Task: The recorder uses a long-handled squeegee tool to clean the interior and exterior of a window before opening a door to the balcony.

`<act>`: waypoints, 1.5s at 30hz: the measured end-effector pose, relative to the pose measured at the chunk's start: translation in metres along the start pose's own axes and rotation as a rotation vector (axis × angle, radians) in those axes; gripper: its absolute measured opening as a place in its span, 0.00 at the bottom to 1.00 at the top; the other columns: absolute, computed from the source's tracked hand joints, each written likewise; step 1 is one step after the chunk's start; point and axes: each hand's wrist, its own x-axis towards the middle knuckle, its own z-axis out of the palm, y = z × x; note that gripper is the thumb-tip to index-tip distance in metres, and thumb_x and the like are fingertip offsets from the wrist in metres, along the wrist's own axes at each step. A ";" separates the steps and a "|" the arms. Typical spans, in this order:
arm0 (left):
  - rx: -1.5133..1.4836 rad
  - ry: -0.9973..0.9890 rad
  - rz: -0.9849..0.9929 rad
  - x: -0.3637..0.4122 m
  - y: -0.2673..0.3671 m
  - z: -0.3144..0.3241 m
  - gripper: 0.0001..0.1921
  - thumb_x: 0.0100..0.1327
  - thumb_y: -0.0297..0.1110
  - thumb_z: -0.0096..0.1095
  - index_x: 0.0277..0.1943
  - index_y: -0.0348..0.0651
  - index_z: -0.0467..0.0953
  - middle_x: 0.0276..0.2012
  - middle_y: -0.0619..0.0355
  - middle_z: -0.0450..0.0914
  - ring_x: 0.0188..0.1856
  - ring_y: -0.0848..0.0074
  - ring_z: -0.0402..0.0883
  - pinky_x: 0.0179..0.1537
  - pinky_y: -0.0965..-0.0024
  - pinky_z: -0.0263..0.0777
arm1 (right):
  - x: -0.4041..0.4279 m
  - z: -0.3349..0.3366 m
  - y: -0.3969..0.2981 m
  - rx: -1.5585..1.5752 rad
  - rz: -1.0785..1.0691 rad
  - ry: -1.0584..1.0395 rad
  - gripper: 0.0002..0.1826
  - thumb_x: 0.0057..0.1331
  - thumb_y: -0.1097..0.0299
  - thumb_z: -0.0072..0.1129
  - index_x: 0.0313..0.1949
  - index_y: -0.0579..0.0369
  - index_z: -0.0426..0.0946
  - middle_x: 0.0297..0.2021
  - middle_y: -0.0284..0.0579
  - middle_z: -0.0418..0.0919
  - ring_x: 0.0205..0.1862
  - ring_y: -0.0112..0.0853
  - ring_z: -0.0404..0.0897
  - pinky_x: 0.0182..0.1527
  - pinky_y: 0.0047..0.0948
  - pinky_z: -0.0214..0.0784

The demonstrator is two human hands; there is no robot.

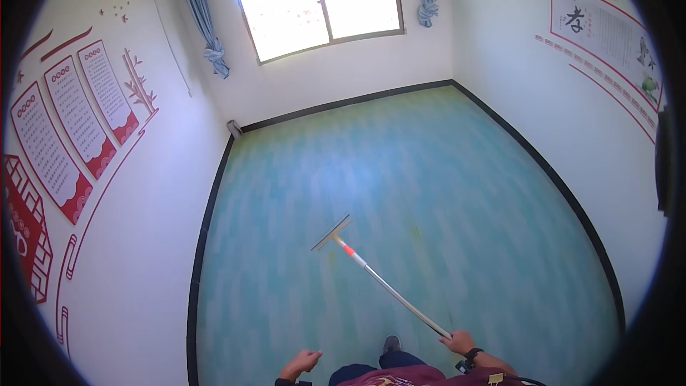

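My right hand (460,342) is wrapped around the lower end of a metal pole (404,301). At the pole's far end is a window squeegee head (327,237) with a long straight blade, and an orange-red collar (349,250) sits just behind it. The pole slants up and to the left over the blue-green floor; whether the blade touches the floor I cannot tell. At the bottom of the view, my left hand (302,364) hangs in front of my body with its fingers curled in, and nothing shows in it.
A bright window (321,2) is in the far wall between tied blue curtains (206,21). Black skirting (343,103) edges the wood-pattern floor (429,171). A grey cylindrical object (234,128) stands in the far left corner. Panels (65,138) bearing writing cover the left wall.
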 end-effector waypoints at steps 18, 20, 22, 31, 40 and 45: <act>-0.179 0.089 0.094 0.325 0.293 -0.223 0.22 0.70 0.49 0.56 0.21 0.50 0.63 0.15 0.71 0.60 0.16 0.85 0.56 0.18 0.74 0.47 | 0.520 -0.190 -0.301 0.319 -0.169 0.331 0.25 0.62 0.50 0.66 0.22 0.61 0.70 0.15 0.50 0.69 0.18 0.42 0.69 0.24 0.40 0.62; -0.170 0.058 0.059 0.325 0.320 -0.243 0.22 0.69 0.51 0.56 0.22 0.48 0.66 0.16 0.70 0.63 0.17 0.84 0.58 0.18 0.74 0.49 | 0.533 -0.186 -0.290 0.264 -0.118 0.443 0.25 0.61 0.54 0.66 0.19 0.61 0.68 0.15 0.53 0.68 0.18 0.47 0.69 0.23 0.41 0.61; -0.218 -0.049 0.074 0.339 0.344 -0.267 0.23 0.68 0.53 0.55 0.23 0.46 0.71 0.17 0.69 0.67 0.18 0.83 0.61 0.19 0.74 0.54 | 0.557 -0.191 -0.273 0.207 -0.143 0.487 0.25 0.61 0.56 0.65 0.17 0.61 0.67 0.13 0.53 0.66 0.16 0.48 0.66 0.22 0.41 0.59; -0.260 0.219 0.008 0.303 0.301 -0.267 0.29 0.67 0.56 0.51 0.21 0.37 0.71 0.14 0.62 0.67 0.17 0.78 0.65 0.20 0.67 0.59 | 0.677 -0.160 -0.238 -0.025 -0.170 0.201 0.20 0.59 0.59 0.65 0.21 0.64 0.73 0.15 0.56 0.71 0.18 0.47 0.71 0.24 0.45 0.61; -0.951 0.745 -0.321 0.191 0.220 -0.116 0.23 0.69 0.51 0.52 0.23 0.44 0.70 0.14 0.67 0.63 0.15 0.82 0.58 0.17 0.72 0.52 | 0.869 -0.013 -0.296 -0.353 -0.573 -0.259 0.23 0.55 0.59 0.67 0.18 0.71 0.72 0.20 0.56 0.75 0.21 0.42 0.77 0.23 0.43 0.68; -1.257 0.893 -0.402 0.187 0.185 -0.083 0.23 0.69 0.51 0.51 0.23 0.43 0.70 0.14 0.66 0.63 0.16 0.82 0.60 0.18 0.71 0.55 | 0.866 0.116 -0.460 -0.438 -0.565 -0.762 0.21 0.52 0.60 0.70 0.17 0.68 0.74 0.13 0.47 0.74 0.16 0.36 0.77 0.19 0.39 0.69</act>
